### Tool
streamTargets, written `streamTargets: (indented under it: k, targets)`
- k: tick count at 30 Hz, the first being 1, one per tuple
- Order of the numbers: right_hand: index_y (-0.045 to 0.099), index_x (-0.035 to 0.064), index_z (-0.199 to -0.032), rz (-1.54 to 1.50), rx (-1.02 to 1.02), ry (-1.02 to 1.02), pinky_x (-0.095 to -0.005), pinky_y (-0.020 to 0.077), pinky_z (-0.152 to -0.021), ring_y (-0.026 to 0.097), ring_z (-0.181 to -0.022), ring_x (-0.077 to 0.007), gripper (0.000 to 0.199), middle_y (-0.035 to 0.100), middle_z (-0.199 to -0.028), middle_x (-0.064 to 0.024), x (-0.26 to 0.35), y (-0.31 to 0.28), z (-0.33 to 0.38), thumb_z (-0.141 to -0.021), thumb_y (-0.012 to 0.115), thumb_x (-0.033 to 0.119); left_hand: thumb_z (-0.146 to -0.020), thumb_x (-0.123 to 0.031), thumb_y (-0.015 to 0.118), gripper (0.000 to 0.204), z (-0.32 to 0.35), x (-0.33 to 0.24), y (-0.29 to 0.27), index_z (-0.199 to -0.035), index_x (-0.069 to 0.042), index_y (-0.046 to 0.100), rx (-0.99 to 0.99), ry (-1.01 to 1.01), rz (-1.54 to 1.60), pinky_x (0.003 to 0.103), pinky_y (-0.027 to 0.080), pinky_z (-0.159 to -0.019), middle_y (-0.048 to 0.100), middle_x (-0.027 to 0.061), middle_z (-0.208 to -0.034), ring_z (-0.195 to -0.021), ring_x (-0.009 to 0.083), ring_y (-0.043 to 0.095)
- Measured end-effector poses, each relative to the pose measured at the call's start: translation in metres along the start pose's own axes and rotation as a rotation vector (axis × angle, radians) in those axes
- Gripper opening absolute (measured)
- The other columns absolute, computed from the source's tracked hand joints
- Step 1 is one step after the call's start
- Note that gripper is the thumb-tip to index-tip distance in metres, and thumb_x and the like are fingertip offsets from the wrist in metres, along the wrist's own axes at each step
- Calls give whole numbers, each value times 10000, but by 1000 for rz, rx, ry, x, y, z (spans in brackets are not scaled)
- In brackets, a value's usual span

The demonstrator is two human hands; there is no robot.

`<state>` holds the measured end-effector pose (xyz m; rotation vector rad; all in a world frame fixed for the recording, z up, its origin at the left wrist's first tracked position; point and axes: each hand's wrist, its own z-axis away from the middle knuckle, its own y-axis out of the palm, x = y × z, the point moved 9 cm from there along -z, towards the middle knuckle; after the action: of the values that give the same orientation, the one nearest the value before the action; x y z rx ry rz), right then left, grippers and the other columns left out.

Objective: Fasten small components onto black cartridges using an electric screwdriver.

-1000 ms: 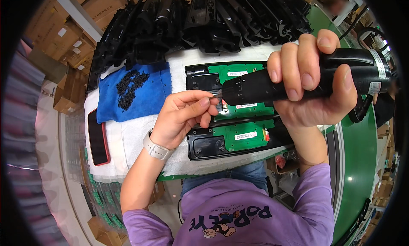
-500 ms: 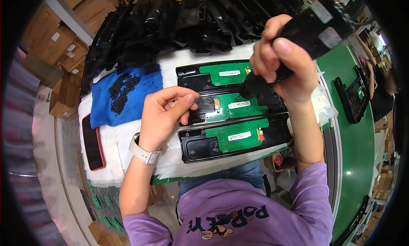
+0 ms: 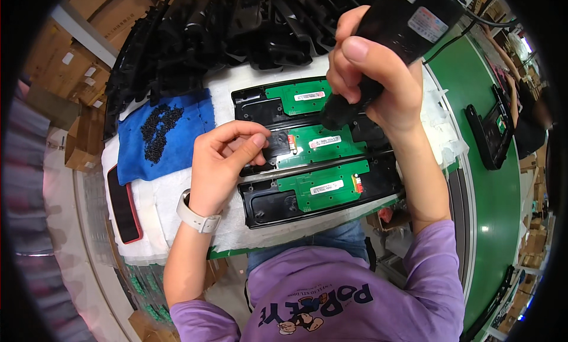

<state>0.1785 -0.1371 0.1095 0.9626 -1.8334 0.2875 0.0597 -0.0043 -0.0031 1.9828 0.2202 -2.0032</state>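
Observation:
My right hand (image 3: 378,76) is wrapped around a black electric screwdriver (image 3: 408,31), which is held tilted. Its lower end reaches the far edge of the green circuit board (image 3: 307,151) in the middle black plastic panel (image 3: 370,129); whether the bit touches a screw is hidden. Fingertips and thumb of my left hand (image 3: 228,155) come together at that panel's left end. Anything between them is too small to make out. Similar panels lie on either side: a far one (image 3: 251,110) and a near one (image 3: 269,209), each with a green board.
A blue cloth (image 3: 192,126) bearing a pile of small black screws (image 3: 158,132) lies left, near a red-edged phone (image 3: 124,209). Black plastic parts (image 3: 207,34) are heaped at the back. On the right, a green conveyor belt (image 3: 497,218) carries another black panel (image 3: 492,135); someone stands beyond.
The whole view has shifted slightly. My right hand and the screwdriver have moved a little left and farther away. The left hand keeps its pinch beside the middle panel.

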Motion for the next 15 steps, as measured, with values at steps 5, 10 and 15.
streamTargets:
  k: [5,10,15]
  targets:
    - [574,13,-672,74,82,65,-214,346,-399,471,-413,-76,154,510,-502,-13,-6,12,-3,-711,667,130,-802,-39,632,106,0,4,2,-884,27,627,25,-7,-23,155,444,-573,630,33,-746,-604,50,555]
    - [569,17,-633,103,99,77,-211,345,-399,468,-407,-65,160,513,-494,-7,-8,15,-4,-700,663,128,-798,-38,636,110,-2,12,8,-890,20,623,56,-54,40,161,455,-601,631,28,-745,-635,53,572]
    - [490,17,-704,279,126,-38,-220,326,-371,431,-378,-98,195,465,-489,-37,1,25,4,-729,616,164,-803,-26,622,124,-2,15,7,-918,19,615,70,-70,86,171,461,-628,632,44,-788,-662,64,581]
